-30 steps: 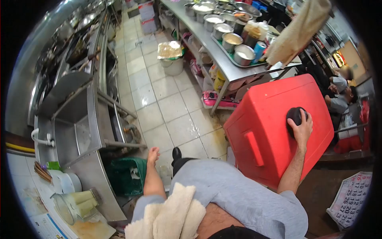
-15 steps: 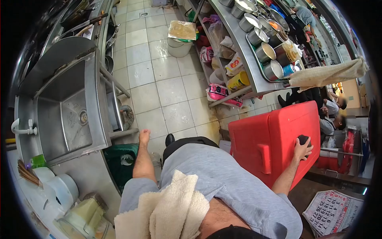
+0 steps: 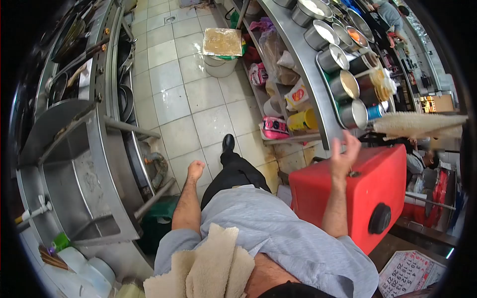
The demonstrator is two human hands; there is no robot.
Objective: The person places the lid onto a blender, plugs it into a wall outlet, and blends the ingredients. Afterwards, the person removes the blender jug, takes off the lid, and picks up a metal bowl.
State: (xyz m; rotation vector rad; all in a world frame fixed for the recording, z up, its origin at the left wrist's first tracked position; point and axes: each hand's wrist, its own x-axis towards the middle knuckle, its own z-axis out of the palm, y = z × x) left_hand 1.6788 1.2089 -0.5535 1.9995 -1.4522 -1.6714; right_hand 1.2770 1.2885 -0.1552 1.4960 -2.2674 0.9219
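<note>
My right hand [image 3: 344, 155] is raised with its fingers apart and nothing in it, above the near edge of the red container [image 3: 323, 193]. The black round cap [image 3: 379, 218] on the container's side is uncovered, away from my fingers. My left hand [image 3: 196, 170] hangs over the tiled floor [image 3: 198, 131] with its fingers curled in and nothing showing in it. A beige towel [image 3: 211, 260] lies over my chest.
At the left are a steel sink [image 3: 99, 184] and a stove with pans. A steel table [image 3: 298, 52] at the right carries metal pots [image 3: 343, 85]. A lidded white bucket [image 3: 220, 66] stands on the floor. Other people are at the far right.
My right hand has let go of the black cap and moved up and to the left. My left hand has swung slightly right. One of my feet has come forward.
</note>
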